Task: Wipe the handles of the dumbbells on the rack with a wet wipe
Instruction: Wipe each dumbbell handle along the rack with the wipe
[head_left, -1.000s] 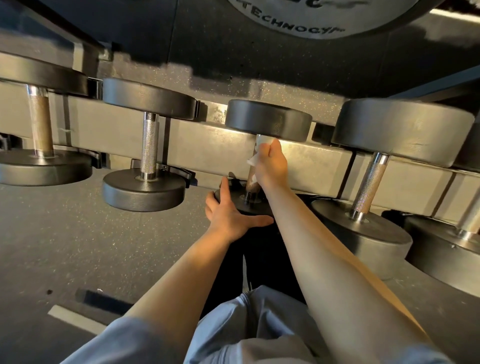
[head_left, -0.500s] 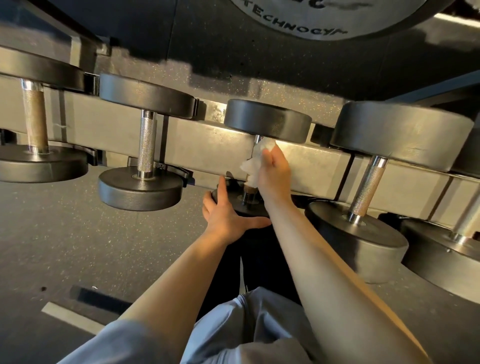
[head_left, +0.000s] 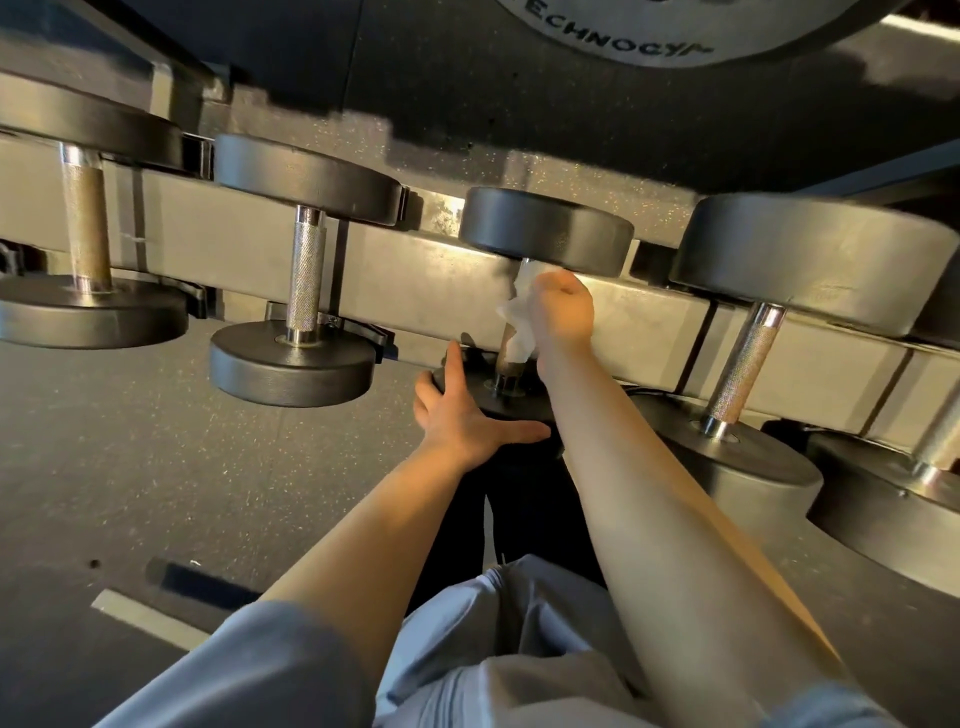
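Observation:
Several black dumbbells with knurled metal handles lie in a row on the grey rack (head_left: 415, 291). My right hand (head_left: 563, 312) grips the white wet wipe (head_left: 519, 325), wrapped round the handle of the middle dumbbell (head_left: 545, 228), close under its far head. Only the bottom of that handle shows below the wipe. My left hand (head_left: 462, 415) rests on the near head of the same dumbbell, fingers over its edge and thumb stretched out to the right.
To the left lie a smaller dumbbell (head_left: 304, 275) and another (head_left: 85, 228) at the frame edge. Two bigger dumbbells (head_left: 743, 364) lie to the right. A large weight plate (head_left: 623, 31) hangs at the top. Speckled rubber floor (head_left: 130, 467) spreads at the left.
My right hand has slid with the wipe up the handle, from near its middle to just under the far head. My left hand has stayed on the near head.

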